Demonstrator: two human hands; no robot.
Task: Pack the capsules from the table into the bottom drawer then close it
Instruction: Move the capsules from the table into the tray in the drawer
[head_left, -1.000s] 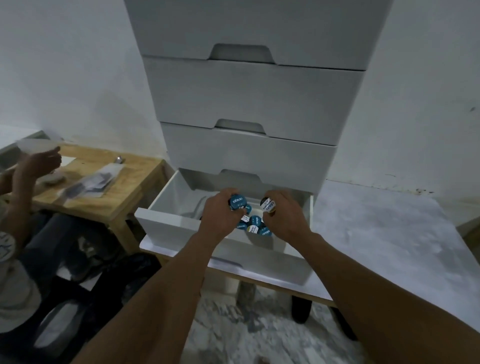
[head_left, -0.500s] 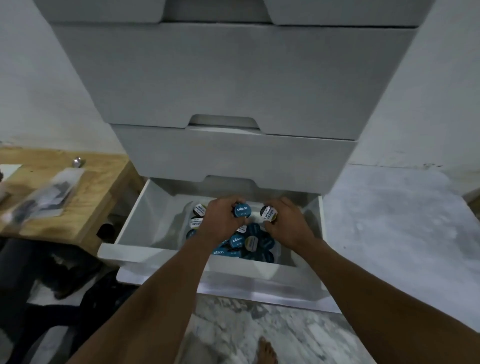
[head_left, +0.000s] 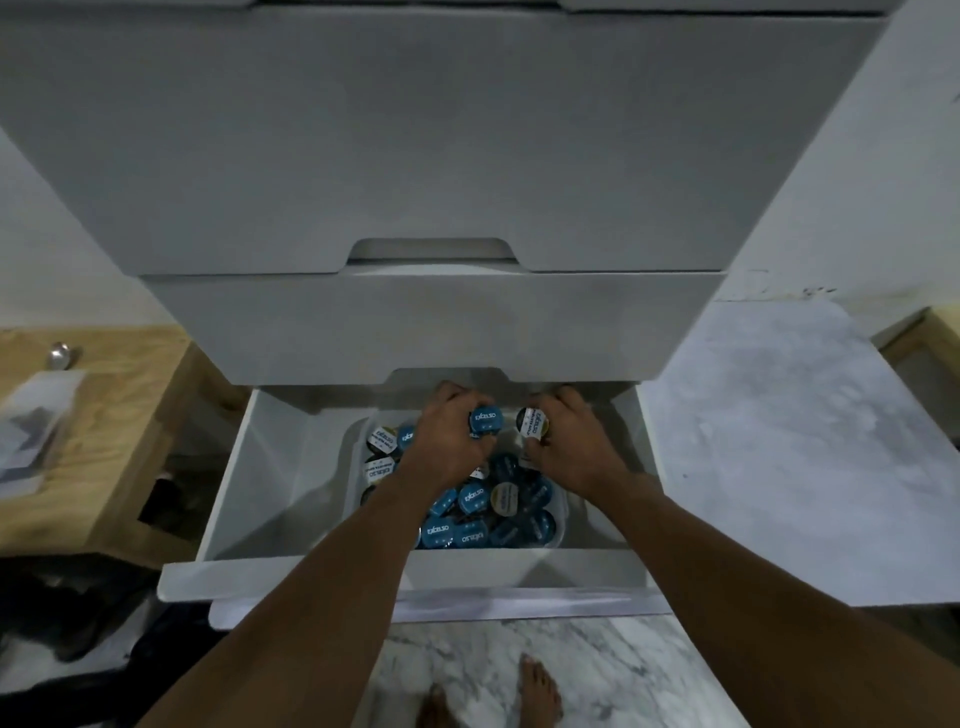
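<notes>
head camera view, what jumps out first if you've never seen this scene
Two bare hands reach into the open bottom drawer: the left hand has its grip on a blue-topped capsule, the right hand on a white-labelled capsule. Beneath them lies a pile of capsules inside a pale container in the drawer. Above, the shut grey drawer fronts fill the frame.

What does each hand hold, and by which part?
Left hand: blue capsule, by its body. Right hand: white-labelled capsule, likewise.

Bare forearms (head_left: 291, 623), no sleeves.
</notes>
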